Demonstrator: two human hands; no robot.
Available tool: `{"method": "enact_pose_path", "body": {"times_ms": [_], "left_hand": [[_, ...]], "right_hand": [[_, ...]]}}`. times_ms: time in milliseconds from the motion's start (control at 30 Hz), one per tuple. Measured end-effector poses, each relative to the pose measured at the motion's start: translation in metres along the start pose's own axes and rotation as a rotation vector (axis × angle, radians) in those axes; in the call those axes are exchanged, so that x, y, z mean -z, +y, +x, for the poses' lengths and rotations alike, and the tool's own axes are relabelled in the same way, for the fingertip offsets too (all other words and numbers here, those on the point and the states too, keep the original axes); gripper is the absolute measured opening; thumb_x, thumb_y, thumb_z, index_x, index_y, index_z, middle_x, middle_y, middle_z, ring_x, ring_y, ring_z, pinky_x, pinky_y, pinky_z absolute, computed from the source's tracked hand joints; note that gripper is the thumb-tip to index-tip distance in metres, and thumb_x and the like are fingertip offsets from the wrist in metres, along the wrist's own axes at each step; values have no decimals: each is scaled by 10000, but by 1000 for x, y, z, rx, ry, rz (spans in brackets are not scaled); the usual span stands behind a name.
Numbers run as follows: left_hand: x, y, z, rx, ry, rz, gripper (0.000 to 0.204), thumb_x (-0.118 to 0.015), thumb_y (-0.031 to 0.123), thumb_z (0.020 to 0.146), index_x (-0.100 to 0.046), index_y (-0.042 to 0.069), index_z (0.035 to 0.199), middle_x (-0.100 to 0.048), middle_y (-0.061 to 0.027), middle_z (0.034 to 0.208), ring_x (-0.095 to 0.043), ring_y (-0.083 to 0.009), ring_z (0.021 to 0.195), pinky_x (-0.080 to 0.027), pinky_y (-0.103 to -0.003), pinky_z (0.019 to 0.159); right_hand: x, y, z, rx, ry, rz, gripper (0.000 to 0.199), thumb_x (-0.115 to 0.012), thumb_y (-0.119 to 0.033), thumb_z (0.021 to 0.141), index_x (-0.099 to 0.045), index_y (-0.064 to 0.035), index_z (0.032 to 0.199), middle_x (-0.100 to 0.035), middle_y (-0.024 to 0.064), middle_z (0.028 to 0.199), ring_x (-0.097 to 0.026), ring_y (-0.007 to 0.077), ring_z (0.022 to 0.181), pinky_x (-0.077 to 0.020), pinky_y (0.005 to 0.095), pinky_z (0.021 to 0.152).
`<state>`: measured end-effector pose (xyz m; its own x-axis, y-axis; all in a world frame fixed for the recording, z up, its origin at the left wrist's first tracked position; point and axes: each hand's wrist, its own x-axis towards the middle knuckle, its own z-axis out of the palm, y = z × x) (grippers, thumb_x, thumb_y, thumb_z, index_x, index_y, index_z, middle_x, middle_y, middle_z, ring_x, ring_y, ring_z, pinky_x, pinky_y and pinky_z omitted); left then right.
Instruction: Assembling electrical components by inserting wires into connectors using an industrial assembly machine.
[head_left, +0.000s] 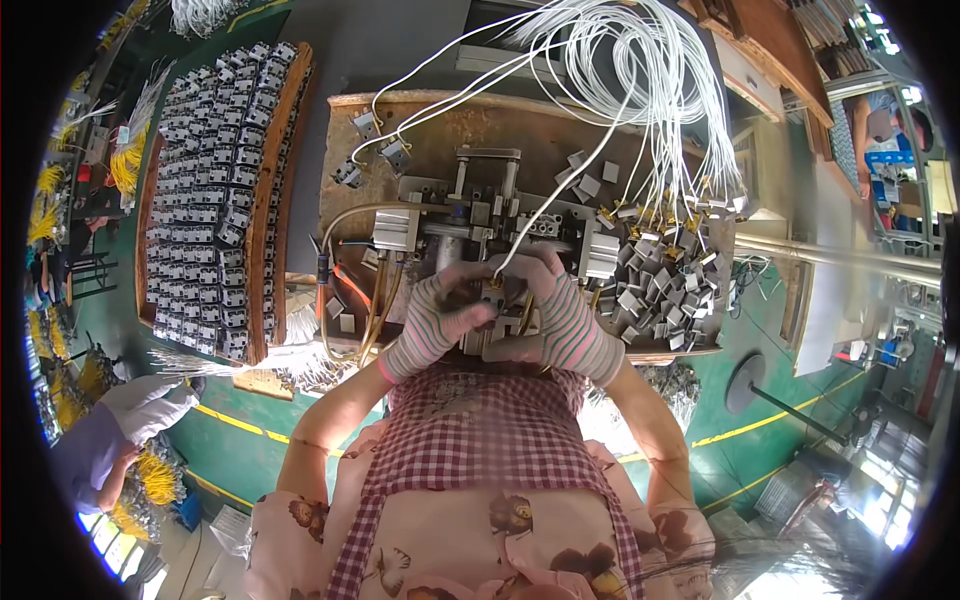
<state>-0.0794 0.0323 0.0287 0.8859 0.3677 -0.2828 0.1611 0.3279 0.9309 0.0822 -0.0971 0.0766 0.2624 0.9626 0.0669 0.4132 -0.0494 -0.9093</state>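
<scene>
Both my hands wear striped fingerless gloves and meet at the near edge of a small metal press fixture on a wooden bench. My left hand pinches a small grey part against the fixture. My right hand grips the end of a white wire that runs up to a big bundle of white wires. A pile of small grey housings lies just right of my right hand.
A long wooden tray packed with rows of grey housings stands left of the bench. Loose housings with wires lie at the bench's far left. Another person's white-gloved hand works on yellow wires at lower left. Green floor with yellow lines lies below.
</scene>
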Motion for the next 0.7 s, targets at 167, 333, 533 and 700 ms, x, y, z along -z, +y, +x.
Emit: {"method": "enact_pose_path", "body": {"times_ms": [167, 333, 533, 700], "left_hand": [[-18, -12, 12, -10, 168, -29, 594, -802, 307, 778, -563, 47, 1255, -602, -36, 1111, -599, -123, 899, -501, -276, 763], [12, 16, 15, -571, 243, 838, 559, -753, 265, 782, -555, 113, 1282, -584, -50, 1089, -619, -204, 886, -506, -332, 745], [38, 0, 50, -586, -462, 1618, 459, -529, 224, 848, -535, 97, 1289, -534, -34, 1001, -534, -200, 936, -462, -336, 808], [44, 10, 61, -627, -568, 1574, 493, -536, 186, 821, -519, 82, 1303, -538, -38, 939, -565, -195, 864, -494, -325, 750]], "right_hand": [[4, 19, 8, 14, -1, -318, 781, -886, -300, 569, -509, -82, 1218, -477, 134, 1206, -532, 332, 1040, -450, 424, 896], [3, 40, 20, 175, 57, -671, 746, -818, -394, 558, -531, -86, 1174, -484, 106, 1208, -452, 336, 1162, -377, 476, 970], [-14, 62, 24, 32, 161, -607, 740, -851, -319, 537, -534, -68, 1156, -512, 131, 1194, -496, 339, 1099, -384, 479, 979], [-25, 60, 24, -115, 287, -346, 751, -832, -244, 560, -485, -78, 1205, -505, 145, 1201, -500, 369, 1103, -403, 484, 968]]}}
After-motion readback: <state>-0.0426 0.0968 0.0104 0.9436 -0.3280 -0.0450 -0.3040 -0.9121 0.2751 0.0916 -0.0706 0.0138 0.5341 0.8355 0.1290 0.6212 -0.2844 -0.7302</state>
